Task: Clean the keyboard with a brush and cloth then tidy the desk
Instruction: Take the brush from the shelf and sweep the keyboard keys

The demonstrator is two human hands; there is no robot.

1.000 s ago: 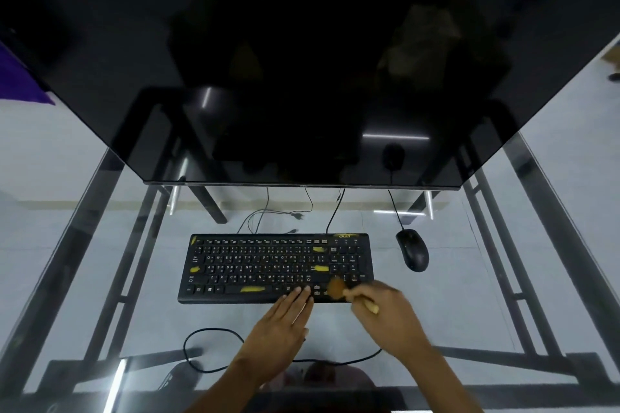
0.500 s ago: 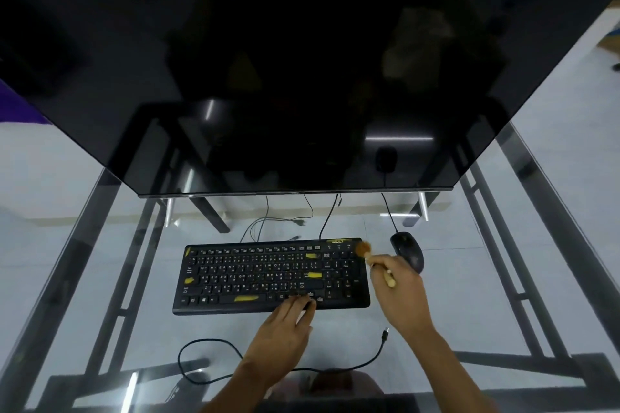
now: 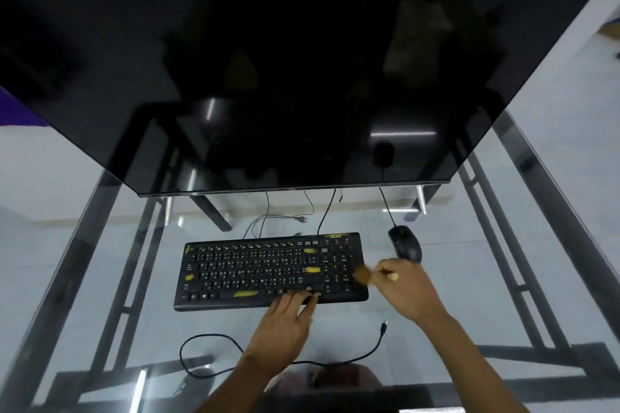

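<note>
Our right hand grips a small wooden-handled brush, its bristles on the right edge of the black yellow-marked keyboard on the glass table; our left hand rests flat, fingers released, on the front keys.

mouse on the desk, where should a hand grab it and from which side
Grip the mouse across its two long flanks, coming down from above. It lies flat on the glass desk, its rounded back up; its cable leaves the far end, and the right hand crowds its near end.

one keyboard, one mouse, one brush
</note>
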